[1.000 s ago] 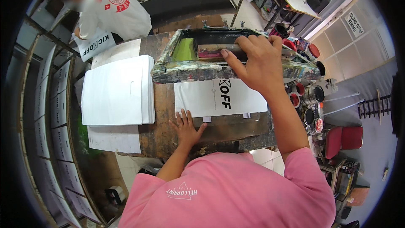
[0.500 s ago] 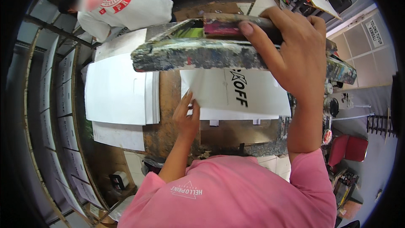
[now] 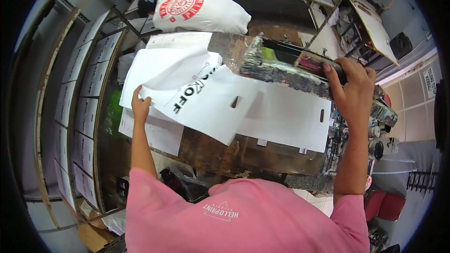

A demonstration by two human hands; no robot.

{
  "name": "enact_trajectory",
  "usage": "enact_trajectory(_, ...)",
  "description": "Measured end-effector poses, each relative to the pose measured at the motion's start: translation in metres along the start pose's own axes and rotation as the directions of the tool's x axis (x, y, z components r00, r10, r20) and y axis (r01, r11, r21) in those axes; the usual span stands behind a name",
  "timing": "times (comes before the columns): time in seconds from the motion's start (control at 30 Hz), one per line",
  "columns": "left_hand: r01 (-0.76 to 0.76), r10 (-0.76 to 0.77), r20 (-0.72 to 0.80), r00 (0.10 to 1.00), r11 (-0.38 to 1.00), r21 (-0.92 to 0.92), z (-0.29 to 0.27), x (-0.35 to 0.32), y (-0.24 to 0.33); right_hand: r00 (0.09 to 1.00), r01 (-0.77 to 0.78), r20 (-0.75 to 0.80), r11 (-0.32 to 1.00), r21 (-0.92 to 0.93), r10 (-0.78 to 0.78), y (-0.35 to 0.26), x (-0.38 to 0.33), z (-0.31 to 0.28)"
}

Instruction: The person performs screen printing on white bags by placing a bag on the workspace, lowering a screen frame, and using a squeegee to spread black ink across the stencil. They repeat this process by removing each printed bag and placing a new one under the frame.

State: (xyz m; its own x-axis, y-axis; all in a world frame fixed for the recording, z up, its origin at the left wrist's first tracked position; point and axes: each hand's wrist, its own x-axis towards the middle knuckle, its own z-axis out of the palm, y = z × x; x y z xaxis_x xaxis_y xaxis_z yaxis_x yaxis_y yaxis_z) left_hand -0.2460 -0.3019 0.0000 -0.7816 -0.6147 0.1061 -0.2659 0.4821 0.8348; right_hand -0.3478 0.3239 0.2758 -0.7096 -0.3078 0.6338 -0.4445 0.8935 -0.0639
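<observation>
My left hand [image 3: 140, 107] pinches the left edge of a white bag [image 3: 211, 112] with bold black lettering and a cut-out handle hole. The bag bends across from a stack of white bags [image 3: 140, 72] towards the printing board. Flat on that board lies a plain white bag [image 3: 290, 115], its left end partly hidden by the printed one. At the right, my right hand [image 3: 352, 86] is closed round a squeegee [image 3: 310, 63] resting in a paint-crusted screen frame [image 3: 283, 69]. The frame is tilted up above the plain bag; its right part is hidden behind my hand.
Across the table [image 3: 229, 44] a person in a white shirt [image 3: 201, 11] bends over. Racks of white sheets [image 3: 93, 84] stand at the left. Ink jars [image 3: 376, 149] line the right side, near a red chair [image 3: 391, 206]. Small white tabs [image 3: 262, 143] edge the board.
My left hand has moved left, carrying the printed bag off the board towards the stack. A plain bag now shows underneath. The whole view has shifted; my right hand still grips the squeegee.
</observation>
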Motion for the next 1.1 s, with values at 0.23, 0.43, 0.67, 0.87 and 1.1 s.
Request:
enact_trajectory(0.23, 0.066, 0.074, -0.209, 0.975, 0.801, 0.595, -0.089, 0.093, -0.073, 0.999, 0.037, -0.013, 0.999, 0.035, -0.037, -0.012, -0.009, -0.003)
enact_trajectory(0.43, -0.271, 0.268, 0.048, 0.962, 0.956, 0.109, 0.098, -0.019, 0.081, 0.994, -0.1, 0.034, 0.995, -0.017, 0.1, -0.014, -0.025, -0.004)
enact_trajectory(0.67, 0.748, 0.239, 0.739, 0.63, 0.067, -0.66, 0.145, -0.287, 0.225, 0.835, 0.027, 0.536, 0.982, 0.186, -0.125, -0.003, -0.124, 0.025)
enact_trajectory(0.87, 0.895, -0.264, 0.862, 0.433, 0.24, -0.376, 0.177, -0.327, 0.141, 0.851, -0.135, 0.515, 0.903, 0.408, -0.106, 0.052, -0.196, 0.154)
enact_trajectory(1.1, 0.951, -0.503, 0.809, 0.304, 0.105, -0.292, 0.215, -0.338, 0.085, 0.899, 0.075, 0.413, 0.979, 0.19, -0.149, 0.129, -0.096, 0.331)
